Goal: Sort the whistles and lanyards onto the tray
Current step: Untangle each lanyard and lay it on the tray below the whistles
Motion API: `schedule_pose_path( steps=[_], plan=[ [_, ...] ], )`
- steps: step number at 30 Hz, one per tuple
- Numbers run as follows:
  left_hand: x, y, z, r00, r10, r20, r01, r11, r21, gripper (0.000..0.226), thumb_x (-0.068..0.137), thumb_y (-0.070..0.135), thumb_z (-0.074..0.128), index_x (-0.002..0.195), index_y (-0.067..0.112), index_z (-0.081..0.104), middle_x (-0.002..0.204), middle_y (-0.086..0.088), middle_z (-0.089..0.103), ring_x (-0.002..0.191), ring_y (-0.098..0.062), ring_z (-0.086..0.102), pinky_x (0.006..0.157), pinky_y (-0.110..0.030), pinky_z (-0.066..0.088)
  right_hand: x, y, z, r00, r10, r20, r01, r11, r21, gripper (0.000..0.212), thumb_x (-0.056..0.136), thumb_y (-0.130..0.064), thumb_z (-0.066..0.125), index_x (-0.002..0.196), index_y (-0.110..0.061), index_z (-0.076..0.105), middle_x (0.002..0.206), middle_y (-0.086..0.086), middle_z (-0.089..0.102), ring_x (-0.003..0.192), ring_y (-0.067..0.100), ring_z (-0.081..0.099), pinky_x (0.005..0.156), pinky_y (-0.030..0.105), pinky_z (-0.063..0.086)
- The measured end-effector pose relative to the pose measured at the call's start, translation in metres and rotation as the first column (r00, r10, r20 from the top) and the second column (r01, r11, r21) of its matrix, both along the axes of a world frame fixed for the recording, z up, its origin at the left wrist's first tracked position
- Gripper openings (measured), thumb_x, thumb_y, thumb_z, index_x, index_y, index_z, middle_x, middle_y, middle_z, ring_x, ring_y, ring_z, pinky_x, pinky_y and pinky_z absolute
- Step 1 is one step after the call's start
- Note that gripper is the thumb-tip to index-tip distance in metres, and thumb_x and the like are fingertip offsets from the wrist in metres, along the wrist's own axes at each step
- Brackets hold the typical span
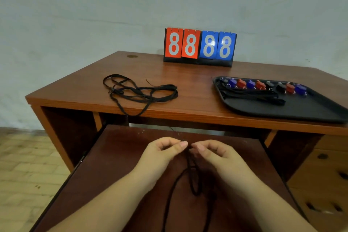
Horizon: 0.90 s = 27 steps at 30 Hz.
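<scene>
Above the pulled-out keyboard shelf, my left hand (165,151) and my right hand (211,153) pinch the top of one black lanyard (192,179) between thumb and fingers; its loop hangs down between my forearms. A tangle of black lanyards (139,92) lies on the desk at the left, one loop drooping over the front edge. The black tray (301,109) sits at the right of the desk. Along its far side stands a row of several blue, red and black whistles (263,85), with folded black lanyards (252,96) laid in front of them.
A flip scoreboard (199,47) showing 8888 stands at the back of the wooden desk (188,81) against the wall. The keyboard shelf (131,156) juts toward me. Drawers (323,175) are at the lower right, tiled floor at the left.
</scene>
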State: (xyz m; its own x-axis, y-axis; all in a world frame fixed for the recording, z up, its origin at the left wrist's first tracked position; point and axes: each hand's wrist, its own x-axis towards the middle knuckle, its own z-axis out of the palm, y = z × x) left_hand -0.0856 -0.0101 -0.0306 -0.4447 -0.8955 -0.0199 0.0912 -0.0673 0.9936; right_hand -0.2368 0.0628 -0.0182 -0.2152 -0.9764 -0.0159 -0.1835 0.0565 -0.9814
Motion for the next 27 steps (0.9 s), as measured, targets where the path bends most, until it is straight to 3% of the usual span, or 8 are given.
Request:
schedule_pose_path(
  steps=[3, 5, 11, 15, 19, 23, 25, 27],
  plan=[
    [-0.005, 0.006, -0.003, 0.998, -0.045, -0.039, 0.045, 0.999, 0.000, 0.017, 0.071, 0.025, 0.072, 0.074, 0.008, 0.070, 0.067, -0.007, 0.067, 0.061, -0.012, 0.062, 0.062, -0.021, 0.050, 0.010, 0.002, -0.002, 0.994, 0.102, 0.025, -0.103, 0.994, 0.042, 0.014, 0.091, -0.019, 0.057, 0.089, -0.014, 0.069, 0.067, -0.006, 0.070, 0.065, 0.002, 0.063, 0.065, 0.012, 0.047],
    [-0.007, 0.008, -0.005, 0.995, -0.063, -0.074, 0.065, 0.998, 0.019, 0.022, 0.075, 0.026, 0.069, 0.076, 0.005, 0.065, 0.061, -0.010, 0.063, 0.054, -0.015, 0.059, 0.059, -0.024, 0.048, 0.015, 0.002, -0.003, 0.984, 0.132, 0.121, -0.141, 0.987, 0.073, 0.018, 0.094, -0.016, 0.051, 0.085, -0.009, 0.065, 0.066, 0.000, 0.065, 0.062, 0.012, 0.059, 0.066, 0.022, 0.050],
    [-0.009, 0.013, -0.008, 0.987, -0.159, -0.034, 0.156, 0.985, -0.076, 0.034, 0.080, 0.033, 0.058, 0.107, 0.018, 0.070, 0.074, 0.012, 0.070, 0.080, 0.002, 0.063, 0.087, -0.021, 0.047, 0.015, 0.003, 0.001, 0.976, 0.114, 0.186, -0.127, 0.990, 0.062, 0.028, 0.098, -0.016, 0.041, 0.074, -0.007, 0.053, 0.044, -0.009, 0.052, 0.042, 0.006, 0.034, 0.043, 0.017, 0.033],
    [-0.010, 0.012, -0.006, 0.997, -0.068, -0.029, 0.066, 0.995, -0.070, 0.022, 0.091, 0.021, 0.052, 0.089, 0.022, 0.074, 0.077, 0.007, 0.071, 0.081, -0.003, 0.062, 0.080, -0.020, 0.047, 0.013, 0.002, -0.002, 0.962, 0.141, 0.233, -0.160, 0.985, 0.065, 0.028, 0.097, -0.020, 0.043, 0.075, -0.009, 0.055, 0.056, -0.003, 0.046, 0.040, 0.003, 0.028, 0.040, 0.016, 0.024],
    [-0.009, 0.003, 0.005, 0.952, 0.022, -0.304, 0.061, 0.963, 0.262, 0.030, 0.098, 0.021, 0.038, 0.084, 0.011, 0.063, 0.085, -0.005, 0.073, 0.082, -0.015, 0.070, 0.075, -0.030, 0.053, 0.004, 0.000, -0.005, 0.963, 0.211, 0.167, -0.232, 0.966, 0.112, 0.028, 0.097, -0.023, 0.044, 0.087, -0.014, 0.068, 0.057, -0.004, 0.042, 0.043, 0.003, 0.028, 0.040, 0.015, 0.023],
    [-0.001, -0.006, 0.015, 0.827, 0.115, -0.550, 0.156, 0.893, 0.422, 0.029, 0.100, 0.024, 0.034, 0.080, 0.012, 0.052, 0.051, 0.001, 0.050, 0.054, -0.013, 0.064, 0.063, -0.033, 0.058, -0.018, 0.000, 0.001, 0.936, 0.317, 0.154, -0.344, 0.916, 0.206, 0.028, 0.092, -0.030, 0.048, 0.084, -0.017, 0.072, 0.056, -0.004, 0.037, 0.045, 0.005, 0.027, 0.041, 0.016, 0.024],
    [0.004, -0.013, 0.016, 0.835, 0.122, -0.536, 0.135, 0.899, 0.416, 0.028, 0.100, 0.024, 0.036, 0.080, 0.013, 0.052, 0.046, 0.005, 0.035, 0.040, -0.007, 0.044, 0.049, -0.024, 0.052, -0.030, 0.001, 0.002, 0.924, 0.354, 0.145, -0.380, 0.890, 0.250, 0.028, 0.085, -0.034, 0.051, 0.083, -0.016, 0.073, 0.054, -0.005, 0.036, 0.044, 0.005, 0.028, 0.040, 0.016, 0.025],
    [0.009, -0.022, 0.012, 0.918, 0.068, -0.390, 0.050, 0.958, 0.284, 0.028, 0.101, 0.023, 0.035, 0.081, 0.013, 0.052, 0.046, 0.007, 0.031, 0.037, -0.005, 0.031, 0.043, -0.020, 0.040, -0.041, 0.001, 0.002, 0.931, 0.350, 0.101, -0.364, 0.889, 0.278, 0.027, 0.080, -0.035, 0.054, 0.081, -0.016, 0.073, 0.052, -0.005, 0.035, 0.043, 0.006, 0.027, 0.040, 0.016, 0.024]
  ],
)
